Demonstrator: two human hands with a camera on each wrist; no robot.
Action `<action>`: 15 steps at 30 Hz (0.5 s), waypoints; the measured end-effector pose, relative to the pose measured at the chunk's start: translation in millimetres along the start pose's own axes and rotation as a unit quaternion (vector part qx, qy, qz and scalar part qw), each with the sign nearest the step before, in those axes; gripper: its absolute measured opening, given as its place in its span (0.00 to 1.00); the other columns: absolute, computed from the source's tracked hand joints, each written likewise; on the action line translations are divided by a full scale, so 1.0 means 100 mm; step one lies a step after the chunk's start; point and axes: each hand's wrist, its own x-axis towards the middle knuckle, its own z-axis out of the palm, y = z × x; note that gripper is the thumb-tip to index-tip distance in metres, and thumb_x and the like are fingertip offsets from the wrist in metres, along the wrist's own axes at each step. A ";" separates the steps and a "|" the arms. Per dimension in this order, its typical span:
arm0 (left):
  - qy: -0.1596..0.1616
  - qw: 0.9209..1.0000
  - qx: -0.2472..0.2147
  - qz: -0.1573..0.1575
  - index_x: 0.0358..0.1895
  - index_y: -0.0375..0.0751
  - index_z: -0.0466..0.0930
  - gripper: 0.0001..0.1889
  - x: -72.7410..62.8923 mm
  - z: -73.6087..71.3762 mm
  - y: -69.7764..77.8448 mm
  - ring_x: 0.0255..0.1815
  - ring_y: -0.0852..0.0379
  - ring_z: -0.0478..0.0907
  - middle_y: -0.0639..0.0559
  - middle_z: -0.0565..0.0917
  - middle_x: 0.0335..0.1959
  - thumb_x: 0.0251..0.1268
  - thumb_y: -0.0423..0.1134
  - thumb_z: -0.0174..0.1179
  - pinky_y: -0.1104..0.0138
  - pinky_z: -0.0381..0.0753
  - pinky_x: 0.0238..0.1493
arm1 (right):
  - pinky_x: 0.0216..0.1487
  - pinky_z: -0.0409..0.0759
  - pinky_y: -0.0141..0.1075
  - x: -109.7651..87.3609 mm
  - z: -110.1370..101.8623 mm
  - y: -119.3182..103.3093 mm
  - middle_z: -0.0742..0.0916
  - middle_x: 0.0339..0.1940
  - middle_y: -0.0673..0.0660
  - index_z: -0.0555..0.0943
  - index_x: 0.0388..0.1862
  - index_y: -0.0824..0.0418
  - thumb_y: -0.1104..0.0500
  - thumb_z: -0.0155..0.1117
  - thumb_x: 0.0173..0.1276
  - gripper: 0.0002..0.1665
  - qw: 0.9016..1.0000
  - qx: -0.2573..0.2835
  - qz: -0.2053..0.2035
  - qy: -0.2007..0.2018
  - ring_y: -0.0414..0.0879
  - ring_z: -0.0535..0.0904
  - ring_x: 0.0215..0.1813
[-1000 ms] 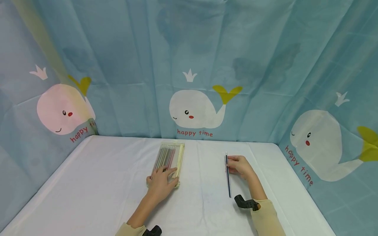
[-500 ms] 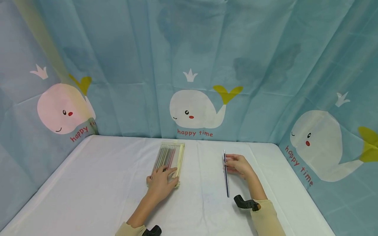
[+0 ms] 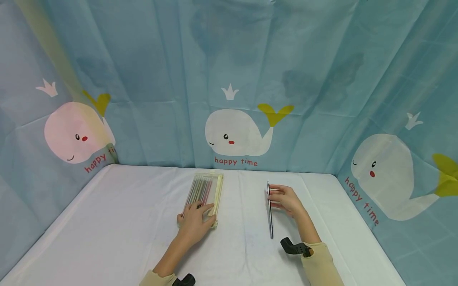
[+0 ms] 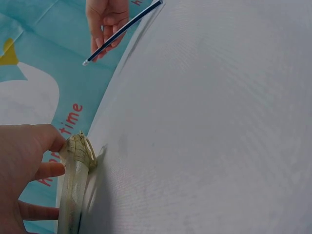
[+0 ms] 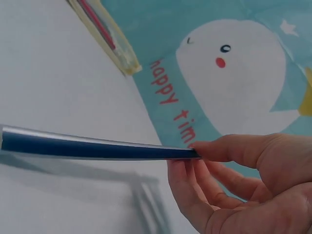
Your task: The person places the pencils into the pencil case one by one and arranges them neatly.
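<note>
In the head view, my left hand [image 3: 195,224] holds the near end of a flat, see-through zip pencil case [image 3: 216,190], with its fingers spread across the width. Inside the case lies a row of several pencils [image 3: 200,188] in greenish and reddish tones. The left wrist view shows these fingers at the case's yellowish zip edge [image 4: 73,190]. To the right, my right hand [image 3: 288,200] pinches a dark blue and silver-striped pencil [image 3: 270,222] between thumb and fingers, near its far end. A pale eraser tip [image 4: 86,63] shows on that end in the left wrist view.
A white cloth [image 3: 143,206] covers the table, and a blue curtain [image 3: 161,131] with printed whales hangs along its back and sides. Black wrist devices [image 3: 296,247] sit at both cuffs. The pencil's shadow [image 5: 58,170] falls on the cloth in the right wrist view.
My right hand has moved slightly left with the pencil, and the pencil has turned so that its silver stripe shows more. The left hand and pencil case stay in place.
</note>
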 end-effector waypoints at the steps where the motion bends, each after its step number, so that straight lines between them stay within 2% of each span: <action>1: -0.001 1.000 -0.001 0.000 0.62 0.48 0.87 0.20 0.00 0.00 0.00 0.69 0.26 0.69 0.32 0.78 0.67 0.70 0.47 0.65 0.25 0.62 0.56 | 0.49 0.89 0.43 0.00 0.02 0.00 0.84 0.56 0.72 0.71 0.73 0.78 0.73 0.63 0.72 0.31 1.000 0.000 -0.001 0.001 0.43 0.86 0.42; 15: -0.002 1.000 -0.002 -0.005 0.63 0.48 0.87 0.21 0.01 -0.01 0.02 0.70 0.27 0.68 0.32 0.78 0.67 0.69 0.47 0.65 0.26 0.62 0.56 | 0.49 0.89 0.47 0.01 0.30 -0.03 0.86 0.54 0.74 0.76 0.69 0.77 0.74 0.67 0.69 0.29 0.999 0.008 -0.023 0.020 0.44 0.87 0.40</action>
